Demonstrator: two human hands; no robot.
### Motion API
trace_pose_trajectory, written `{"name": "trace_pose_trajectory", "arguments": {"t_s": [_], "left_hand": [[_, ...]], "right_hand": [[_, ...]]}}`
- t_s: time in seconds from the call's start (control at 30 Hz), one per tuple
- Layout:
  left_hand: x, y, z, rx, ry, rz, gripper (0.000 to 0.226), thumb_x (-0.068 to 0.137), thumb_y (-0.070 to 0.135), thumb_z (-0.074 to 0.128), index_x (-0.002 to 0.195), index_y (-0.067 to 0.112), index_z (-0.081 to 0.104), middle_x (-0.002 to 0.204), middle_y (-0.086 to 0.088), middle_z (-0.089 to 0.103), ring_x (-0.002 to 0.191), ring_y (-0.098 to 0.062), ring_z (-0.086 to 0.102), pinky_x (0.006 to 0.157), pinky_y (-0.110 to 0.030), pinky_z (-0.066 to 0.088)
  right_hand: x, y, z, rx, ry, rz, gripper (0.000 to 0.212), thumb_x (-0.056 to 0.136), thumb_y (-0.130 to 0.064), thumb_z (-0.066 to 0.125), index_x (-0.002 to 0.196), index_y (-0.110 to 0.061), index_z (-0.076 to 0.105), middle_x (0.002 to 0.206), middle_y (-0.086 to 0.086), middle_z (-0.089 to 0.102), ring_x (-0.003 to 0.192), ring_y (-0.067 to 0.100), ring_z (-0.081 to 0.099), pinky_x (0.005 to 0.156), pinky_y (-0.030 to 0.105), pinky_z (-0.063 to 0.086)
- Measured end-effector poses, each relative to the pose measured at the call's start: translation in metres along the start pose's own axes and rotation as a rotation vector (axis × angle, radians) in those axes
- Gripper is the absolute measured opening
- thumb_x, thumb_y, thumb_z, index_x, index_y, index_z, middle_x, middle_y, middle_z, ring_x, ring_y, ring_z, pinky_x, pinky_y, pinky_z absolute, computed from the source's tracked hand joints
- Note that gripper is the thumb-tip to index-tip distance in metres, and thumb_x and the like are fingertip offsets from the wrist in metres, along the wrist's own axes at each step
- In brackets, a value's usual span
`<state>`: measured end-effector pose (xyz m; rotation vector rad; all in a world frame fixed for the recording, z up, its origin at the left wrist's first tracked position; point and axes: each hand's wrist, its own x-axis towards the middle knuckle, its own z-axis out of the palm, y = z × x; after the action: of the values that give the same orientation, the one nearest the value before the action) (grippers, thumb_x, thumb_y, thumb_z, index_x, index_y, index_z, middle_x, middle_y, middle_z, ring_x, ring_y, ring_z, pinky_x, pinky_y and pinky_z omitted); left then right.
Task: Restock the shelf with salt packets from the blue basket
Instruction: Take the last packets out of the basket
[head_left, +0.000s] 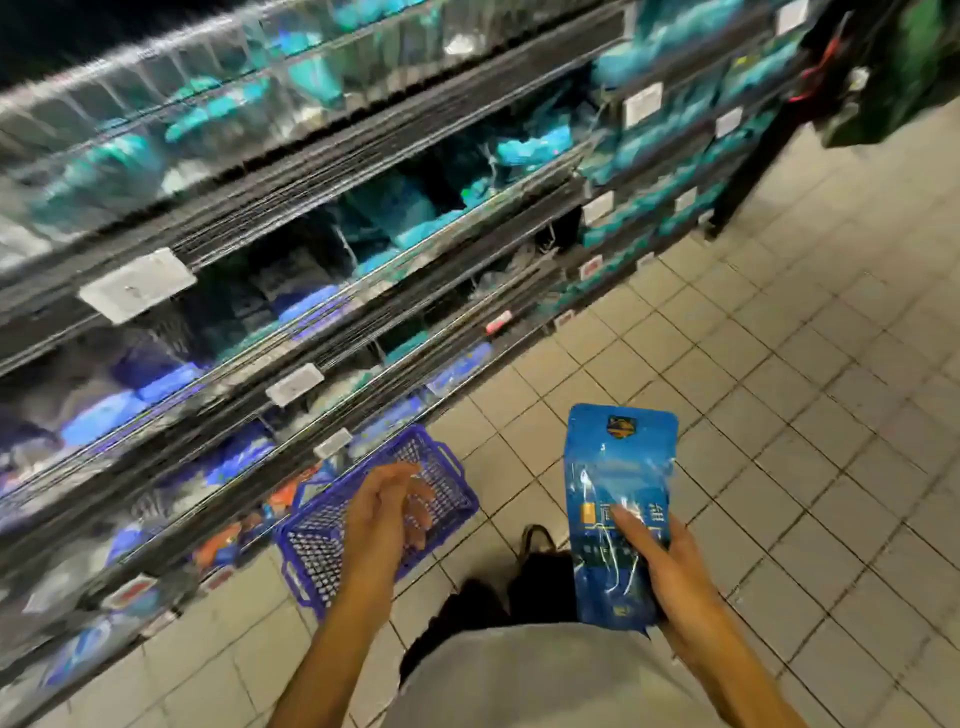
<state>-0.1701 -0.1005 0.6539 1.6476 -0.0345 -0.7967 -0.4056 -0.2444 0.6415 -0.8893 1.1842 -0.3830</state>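
A: Fig., head view. R hand (670, 571) grips a blue salt packet (618, 499) by its lower half, thumb laid across the printed front, the other fingers hidden behind. Packet stands roughly upright, top edge pointing away from the person, over the tiled floor (779, 364). It touches nothing but the hand.

B: And the L hand?

A: L hand (387, 514) holds nothing. Fingers loosely extended, a little curled at the tips, palm turned toward the R side. It hangs above the blue basket (457, 499), apart from it as far as the pic shows.

B: Basket position?

A: On the floor, just beside the foot of the shelf unit (311, 208), w/ one long side nearly against the lowest tier. Mesh bottom shows through; can't tell whether any packets lie in the part hidden by the L hand.

B: Shelf contents?

A: Blurred. Upper tiers: teal packs behind clear front rails. Lower tiers: blue and white packs, some orange ones near the floor. White price tags (137, 286) clipped along the rail edges. Exact products unreadable.

B: Anything else in frame?

A: Person's grey shirt hem (519, 675) at bottom centre, dark trousers and one dark shoe (537, 540) below the packet. Dark green items hang at top R (904, 67), blurred.
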Motion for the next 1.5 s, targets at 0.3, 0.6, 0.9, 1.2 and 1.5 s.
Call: {"name": "trace_pose_trajectory", "arguments": {"t_s": [0.3, 0.6, 0.9, 1.2, 1.5], "left_hand": [[-0.004, 0.010, 0.175, 0.172, -0.373, 0.006, 0.022, 0.103, 0.007, 0.049, 0.095, 0.014, 0.068, 0.069, 0.000, 0.069, 0.046, -0.008, 0.054, 0.038, -0.020, 0.038], [-0.023, -0.019, 0.319, 0.273, -0.480, 0.038, 0.019, 0.102, 0.005, 0.049, 0.101, 0.009, 0.068, 0.074, -0.008, 0.067, 0.051, -0.013, 0.056, 0.039, -0.023, 0.040], [0.003, -0.022, 0.385, 0.341, -0.386, 0.028, 0.018, 0.101, 0.005, 0.052, 0.097, 0.013, 0.068, 0.073, -0.007, 0.070, 0.050, -0.013, 0.058, 0.039, -0.025, 0.041], [0.141, 0.014, 0.511, 0.367, -0.455, 0.032, 0.031, 0.106, 0.011, 0.048, 0.093, 0.030, 0.070, 0.077, -0.006, 0.070, 0.056, -0.015, 0.058, 0.042, -0.027, 0.041], [0.246, 0.118, 0.680, 0.298, -0.621, 0.141, 0.018, 0.104, 0.008, 0.050, 0.102, 0.016, 0.065, 0.075, -0.001, 0.070, 0.054, -0.012, 0.057, 0.039, -0.024, 0.042]], "right_hand": [[-0.029, 0.021, -0.128, 0.195, 0.405, 0.008, 0.076, 0.059, -0.062, 0.074, 0.121, -0.020, 0.063, 0.093, 0.006, 0.080, 0.080, 0.028, 0.078, 0.061, 0.036, 0.061], [0.009, -0.012, -0.254, 0.269, 0.477, -0.020, 0.069, 0.059, -0.063, 0.075, 0.116, -0.026, 0.062, 0.093, -0.002, 0.080, 0.083, 0.021, 0.078, 0.062, 0.033, 0.061], [0.109, -0.118, -0.318, 0.228, 0.437, -0.095, 0.051, 0.069, -0.062, 0.070, 0.110, -0.032, 0.063, 0.095, -0.001, 0.079, 0.083, 0.023, 0.078, 0.071, 0.046, 0.064], [0.241, -0.229, -0.354, 0.195, 0.483, -0.078, 0.045, 0.069, -0.056, 0.069, 0.108, -0.035, 0.060, 0.088, -0.012, 0.078, 0.080, 0.015, 0.077, 0.064, 0.034, 0.061], [0.309, -0.325, -0.394, 0.237, 0.619, -0.092, 0.044, 0.068, -0.043, 0.075, 0.108, -0.030, 0.062, 0.083, -0.010, 0.078, 0.072, 0.011, 0.076, 0.049, 0.022, 0.056]]}}
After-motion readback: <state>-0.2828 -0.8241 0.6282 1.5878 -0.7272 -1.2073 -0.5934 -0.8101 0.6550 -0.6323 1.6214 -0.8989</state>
